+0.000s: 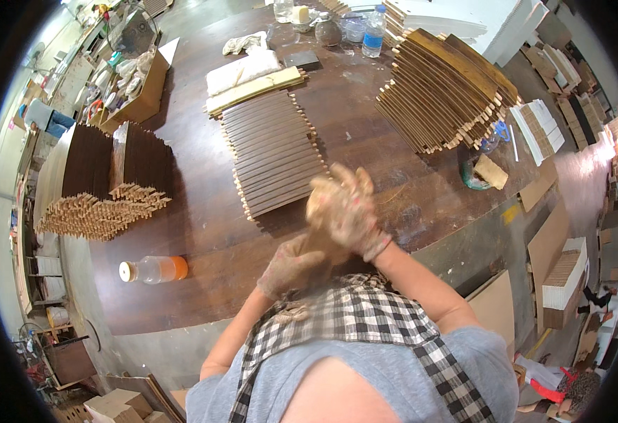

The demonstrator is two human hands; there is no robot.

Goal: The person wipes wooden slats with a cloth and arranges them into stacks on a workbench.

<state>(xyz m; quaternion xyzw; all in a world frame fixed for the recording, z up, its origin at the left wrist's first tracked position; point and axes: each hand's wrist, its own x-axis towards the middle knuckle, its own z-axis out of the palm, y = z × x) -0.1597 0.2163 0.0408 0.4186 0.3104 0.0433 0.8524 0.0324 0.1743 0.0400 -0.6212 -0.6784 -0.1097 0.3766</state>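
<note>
A smeared brown wooden slat (334,252) shows between my gloved hands, close to my checked apron. My left hand (291,268) is closed round its near part, thumb toward the slat. My right hand (348,211) is over the far part, fingers bent and blurred. Something tan shows at its left side, too smeared to name. Just beyond my hands lies a row of brown slats (274,151) with pale pegged ends, side by side on the dark table (210,282).
Stacked dark slats (140,162) stand at the left, with a larger fanned stack (443,92) at the far right. A bottle with orange contents (155,269) lies near left. White cloth (242,72), a water bottle (374,32) and a sponge (491,172) are farther off.
</note>
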